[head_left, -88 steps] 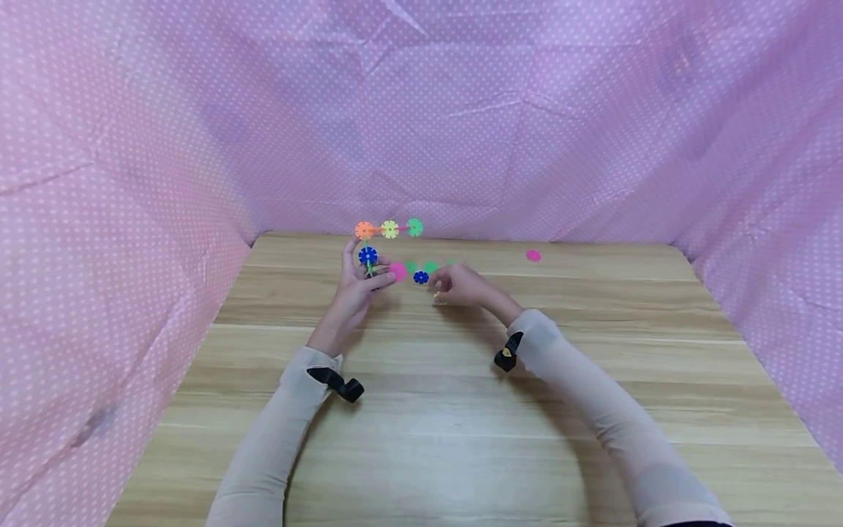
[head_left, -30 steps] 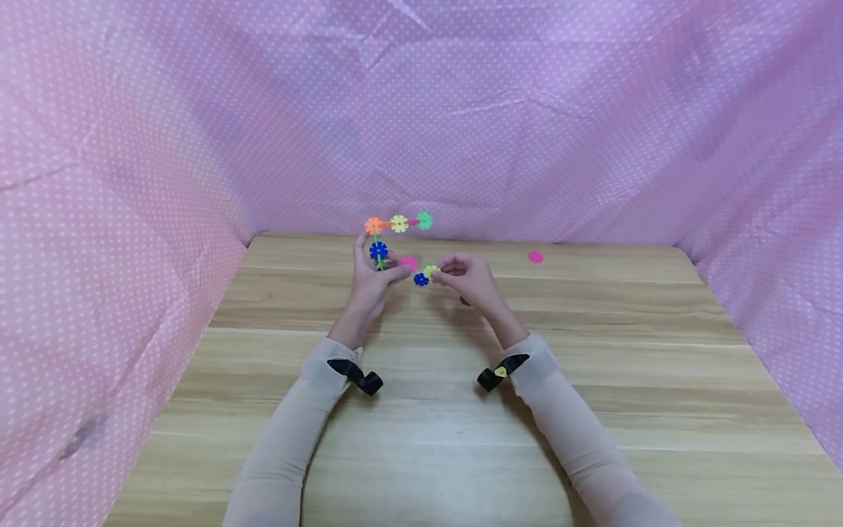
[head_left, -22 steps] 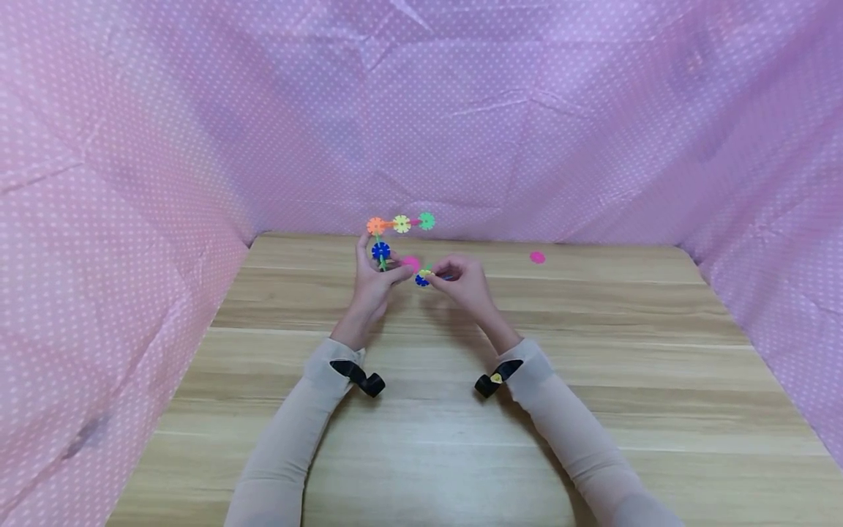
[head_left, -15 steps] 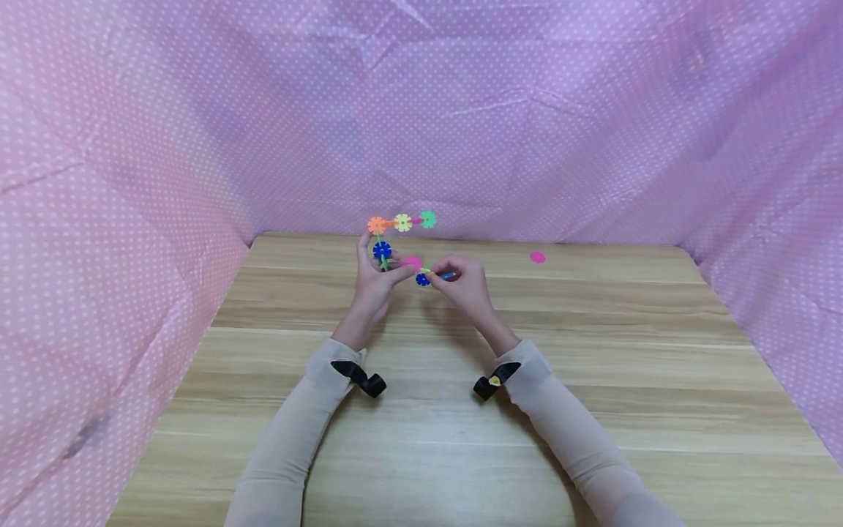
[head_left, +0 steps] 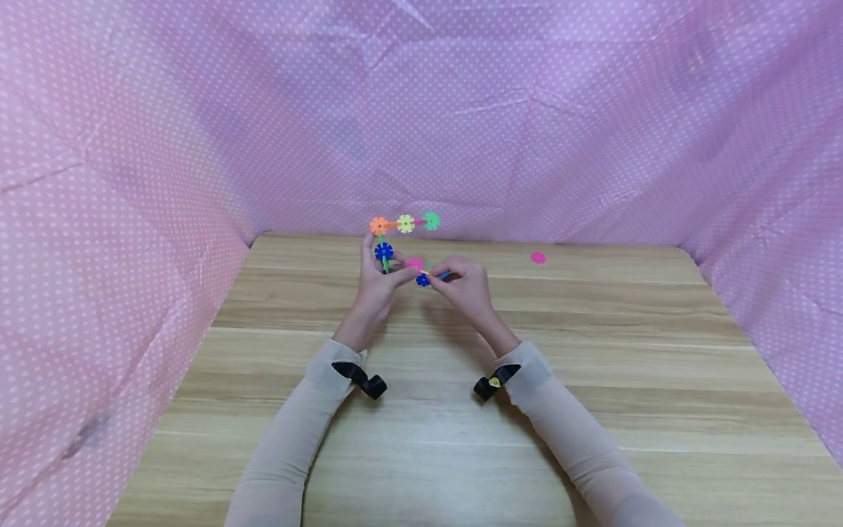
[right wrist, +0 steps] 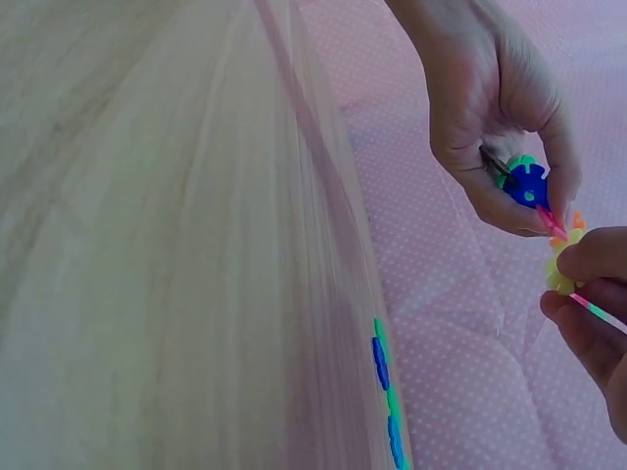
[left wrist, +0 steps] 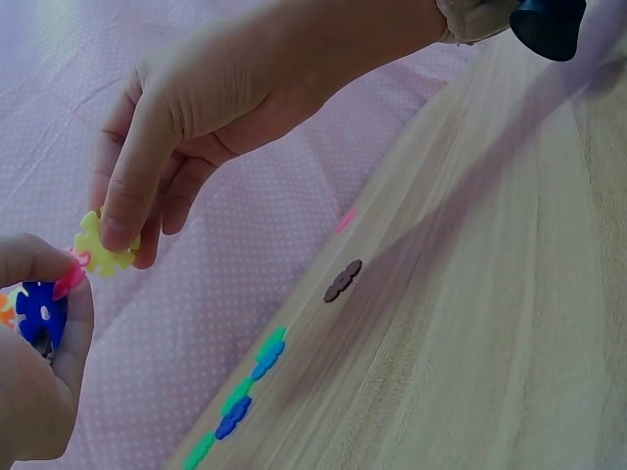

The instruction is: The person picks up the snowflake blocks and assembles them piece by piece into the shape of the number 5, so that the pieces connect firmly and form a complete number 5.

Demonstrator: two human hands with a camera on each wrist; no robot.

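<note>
My left hand (head_left: 375, 289) holds a chain of plastic snowflake discs above the table. Its upper row runs from an orange disc (head_left: 378, 225) through a yellow disc (head_left: 405, 223) to a green disc (head_left: 431, 220); a blue disc (head_left: 384, 251) sits lower, by the palm. At the chain's lower end, a pink disc (left wrist: 71, 276) is pinched between left thumb and fingers. Another yellow snowflake disc (left wrist: 106, 247) is pinched by thumb and fingertips of my right hand (head_left: 469, 285), its edge meeting the pink one. Fingers hide part of both.
On the wooden table (head_left: 421, 410) several loose green and blue discs (left wrist: 233, 419) lie in a row below the hands. A brown disc (left wrist: 343, 281) and a pink loose disc (head_left: 538, 258) lie farther right. Pink dotted cloth (head_left: 461, 132) hangs around the table.
My right hand has lifted the yellow disc from near the tabletop, turned it edge-on and brought it left against the pink disc. The left hand and chain shifted slightly right.
</note>
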